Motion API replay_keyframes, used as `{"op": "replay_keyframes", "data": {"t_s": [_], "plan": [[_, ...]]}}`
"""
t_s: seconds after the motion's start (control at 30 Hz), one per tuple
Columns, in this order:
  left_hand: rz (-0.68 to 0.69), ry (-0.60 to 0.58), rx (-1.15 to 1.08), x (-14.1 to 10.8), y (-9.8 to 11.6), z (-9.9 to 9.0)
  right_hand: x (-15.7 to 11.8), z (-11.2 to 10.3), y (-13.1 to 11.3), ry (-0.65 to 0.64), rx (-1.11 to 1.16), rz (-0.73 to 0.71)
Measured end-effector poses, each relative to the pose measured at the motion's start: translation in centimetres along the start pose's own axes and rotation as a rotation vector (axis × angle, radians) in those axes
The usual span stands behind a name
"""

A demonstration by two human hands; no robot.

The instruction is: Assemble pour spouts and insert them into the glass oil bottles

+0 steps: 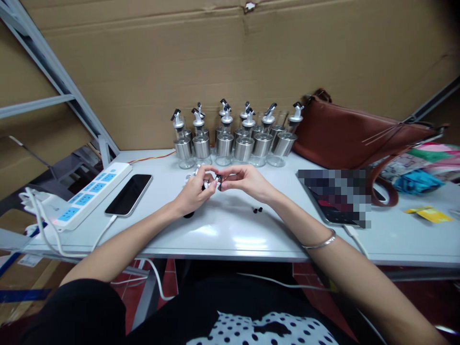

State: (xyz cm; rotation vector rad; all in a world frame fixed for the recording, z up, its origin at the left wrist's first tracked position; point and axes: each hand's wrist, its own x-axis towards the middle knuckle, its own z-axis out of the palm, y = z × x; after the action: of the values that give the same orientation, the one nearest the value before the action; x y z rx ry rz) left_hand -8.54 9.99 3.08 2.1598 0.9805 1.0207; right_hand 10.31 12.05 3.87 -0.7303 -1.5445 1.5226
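Over the middle of the table, my left hand (194,192) is closed around a small silver and black pourer spout (218,184), mostly hidden by the fingers. My right hand (247,181) meets it from the other side, thumb and forefinger pinching its black part. More silver pieces (188,178) lie behind my left hand, partly covered. A dark piece (189,215) shows below the left wrist. Two small black plugs (258,210) rest on the tabletop beneath my right forearm. Behind both hands stand several glass bottles (225,143) with steel sleeves, many topped with silver and black pourers.
On the left are a white power strip (95,196) and a charging phone (129,194). A tablet (334,196) with its cable, a brown leather bag (345,127) and a yellow packet (431,214) lie to the right. Cardboard (143,72) walls off the back.
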Motion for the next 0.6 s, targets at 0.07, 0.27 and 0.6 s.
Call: {"op": "replay_keyframes", "data": {"t_s": [0.07,0.27,0.6], "plan": [[-0.009,0.001,-0.014,-0.06,-0.03,0.11,-0.01,0.02,0.02,0.004,-0.010,0.001],[0.040,-0.016,-0.053,-0.34,0.08,0.40,-0.31,-0.12,-0.47,-0.043,-0.037,0.052],[0.029,-0.017,-0.084,-0.40,-0.03,0.40,-0.19,-0.39,-0.39,-0.064,-0.072,0.018]]}}
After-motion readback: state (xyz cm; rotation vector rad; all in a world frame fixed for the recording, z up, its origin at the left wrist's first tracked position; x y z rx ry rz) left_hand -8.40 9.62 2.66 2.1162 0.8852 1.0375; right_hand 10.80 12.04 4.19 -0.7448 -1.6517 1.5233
